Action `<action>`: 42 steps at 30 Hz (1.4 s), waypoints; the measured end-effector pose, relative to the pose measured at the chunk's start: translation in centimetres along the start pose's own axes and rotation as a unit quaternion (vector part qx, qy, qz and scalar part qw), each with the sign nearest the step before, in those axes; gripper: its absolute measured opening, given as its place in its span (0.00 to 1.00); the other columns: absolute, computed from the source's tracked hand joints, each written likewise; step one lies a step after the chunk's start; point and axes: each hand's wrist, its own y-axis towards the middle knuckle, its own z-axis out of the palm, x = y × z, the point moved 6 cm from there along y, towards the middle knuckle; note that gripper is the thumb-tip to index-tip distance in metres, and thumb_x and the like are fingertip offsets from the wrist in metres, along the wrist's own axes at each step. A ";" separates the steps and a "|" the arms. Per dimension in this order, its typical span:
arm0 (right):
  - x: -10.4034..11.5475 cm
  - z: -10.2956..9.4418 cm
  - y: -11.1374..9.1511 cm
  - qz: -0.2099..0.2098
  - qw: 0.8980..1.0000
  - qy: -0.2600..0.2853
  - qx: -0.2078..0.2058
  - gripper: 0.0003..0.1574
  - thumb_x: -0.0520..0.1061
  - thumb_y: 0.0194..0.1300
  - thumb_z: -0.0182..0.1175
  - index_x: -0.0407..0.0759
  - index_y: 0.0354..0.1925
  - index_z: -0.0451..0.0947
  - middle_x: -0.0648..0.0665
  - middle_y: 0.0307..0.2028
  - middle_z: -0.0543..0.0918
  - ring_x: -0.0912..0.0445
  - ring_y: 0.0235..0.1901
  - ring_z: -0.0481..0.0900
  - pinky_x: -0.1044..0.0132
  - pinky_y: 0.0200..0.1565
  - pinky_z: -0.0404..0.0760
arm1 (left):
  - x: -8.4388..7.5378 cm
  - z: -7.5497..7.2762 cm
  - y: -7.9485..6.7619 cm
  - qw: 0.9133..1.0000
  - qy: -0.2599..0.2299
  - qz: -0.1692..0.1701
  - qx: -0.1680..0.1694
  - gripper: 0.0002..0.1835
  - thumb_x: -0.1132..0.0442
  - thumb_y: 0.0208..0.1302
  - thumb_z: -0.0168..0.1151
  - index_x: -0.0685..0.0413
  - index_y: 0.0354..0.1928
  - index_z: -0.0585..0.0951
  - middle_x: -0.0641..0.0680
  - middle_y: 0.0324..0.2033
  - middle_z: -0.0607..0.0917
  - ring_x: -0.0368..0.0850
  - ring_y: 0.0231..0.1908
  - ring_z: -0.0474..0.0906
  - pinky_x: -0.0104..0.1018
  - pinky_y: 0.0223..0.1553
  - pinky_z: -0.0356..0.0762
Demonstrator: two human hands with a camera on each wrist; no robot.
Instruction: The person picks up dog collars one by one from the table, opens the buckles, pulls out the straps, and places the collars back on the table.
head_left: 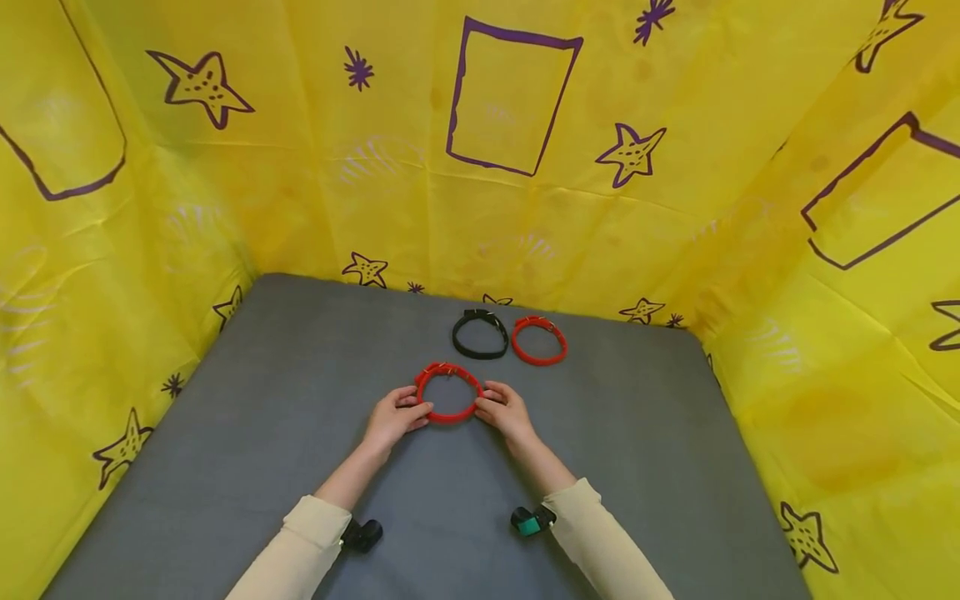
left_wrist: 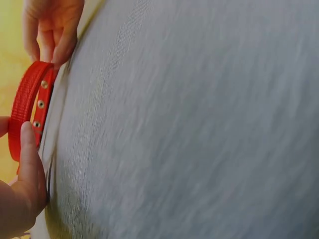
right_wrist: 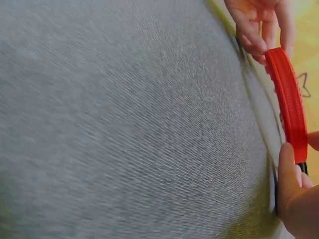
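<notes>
A red buckled collar (head_left: 450,417), closed into a ring, is held between both hands over the grey table. The left hand (head_left: 393,418) pinches its left side between thumb and fingers. On the opposite side, the right hand (head_left: 509,410) pinches it the same way. In the left wrist view, metal eyelets show on the inner face of the red collar (left_wrist: 22,107). Its smooth outer band (right_wrist: 289,104) faces the right wrist camera. Just beyond the hands lie a black collar (head_left: 481,355) and a second red collar (head_left: 539,362), side by side.
The grey table (head_left: 630,450) is enclosed at the back and sides by yellow cloth walls (head_left: 360,200) with purple drawn stars and frames. A small black camera is strapped at the left wrist (head_left: 363,536) and another at the right wrist (head_left: 531,522).
</notes>
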 end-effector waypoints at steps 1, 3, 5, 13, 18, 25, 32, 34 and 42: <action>-0.1 -0.2 -0.2 0.000 1.000 0.005 -0.001 0.32 0.26 0.61 0.59 0.22 0.62 0.64 0.36 0.45 0.74 0.59 0.34 0.80 0.64 0.44 0.82 | 0.1 0.2 -0.2 1.000 -0.008 -0.003 0.001 0.32 0.71 0.61 0.66 0.73 0.65 0.66 0.64 0.47 0.72 0.42 0.33 0.81 0.36 0.41 0.82; -0.3 -0.5 -0.6 0.003 1.000 0.017 -0.003 0.31 0.27 0.61 0.60 0.22 0.62 0.64 0.36 0.45 0.74 0.59 0.34 0.81 0.64 0.45 0.82 | 0.3 0.4 -0.7 1.000 -0.019 -0.006 0.001 0.32 0.71 0.60 0.67 0.73 0.64 0.67 0.63 0.46 0.72 0.42 0.33 0.81 0.36 0.41 0.82; -0.4 -0.7 -1.1 0.008 1.000 0.021 -0.004 0.31 0.27 0.61 0.60 0.22 0.62 0.65 0.36 0.44 0.75 0.59 0.35 0.81 0.64 0.45 0.82 | 0.4 0.7 -1.2 1.000 -0.021 0.001 0.006 0.33 0.70 0.58 0.69 0.73 0.64 0.68 0.62 0.44 0.74 0.41 0.33 0.81 0.35 0.40 0.83; -0.5 -0.9 -3.1 0.016 0.999 0.002 0.033 0.34 0.30 0.61 0.61 0.23 0.63 0.63 0.32 0.50 0.74 0.59 0.38 0.80 0.64 0.47 0.81 | 0.7 1.8 -2.4 0.997 -0.004 0.031 0.065 0.45 0.65 0.54 0.74 0.61 0.71 0.61 0.57 0.35 0.81 0.44 0.32 0.83 0.35 0.39 0.83; -0.6 -1.5 -3.8 0.027 0.998 0.002 0.051 0.32 0.30 0.60 0.61 0.23 0.62 0.66 0.34 0.46 0.76 0.59 0.37 0.80 0.65 0.46 0.81 | 1.2 2.1 -2.5 0.998 -0.006 0.010 0.066 0.43 0.72 0.54 0.72 0.51 0.71 0.65 0.60 0.37 0.81 0.46 0.34 0.82 0.36 0.39 0.82; -0.6 -2.2 -4.5 0.036 0.997 -0.019 0.072 0.28 0.29 0.57 0.63 0.23 0.55 0.69 0.41 0.39 0.77 0.58 0.36 0.78 0.66 0.43 0.81 | 1.6 2.3 -3.0 0.997 0.014 0.035 0.063 0.39 0.72 0.54 0.72 0.54 0.68 0.69 0.65 0.42 0.81 0.45 0.38 0.82 0.30 0.39 0.80; -0.5 -2.7 -5.0 0.013 0.996 -0.058 0.074 0.24 0.28 0.53 0.66 0.25 0.48 0.70 0.40 0.39 0.77 0.57 0.37 0.77 0.69 0.39 0.80 | 1.8 2.6 -3.3 0.997 0.013 0.033 0.075 0.25 0.72 0.54 0.71 0.67 0.55 0.77 0.66 0.43 0.82 0.46 0.41 0.82 0.29 0.41 0.79; -0.6 -2.8 -5.1 0.004 0.995 -0.068 0.074 0.21 0.28 0.53 0.67 0.28 0.45 0.71 0.42 0.38 0.78 0.57 0.36 0.77 0.70 0.38 0.79 | 1.7 2.7 -3.3 0.995 0.024 0.036 0.085 0.24 0.71 0.55 0.71 0.66 0.55 0.78 0.66 0.43 0.82 0.47 0.41 0.82 0.29 0.41 0.79; -0.7 -2.8 -5.7 -0.007 0.991 -0.109 0.076 0.17 0.31 0.55 0.68 0.33 0.40 0.72 0.46 0.34 0.79 0.57 0.34 0.77 0.69 0.37 0.77 | 1.4 2.8 -3.7 0.990 0.019 0.043 0.132 0.26 0.71 0.62 0.66 0.67 0.62 0.73 0.65 0.44 0.80 0.53 0.41 0.82 0.35 0.45 0.81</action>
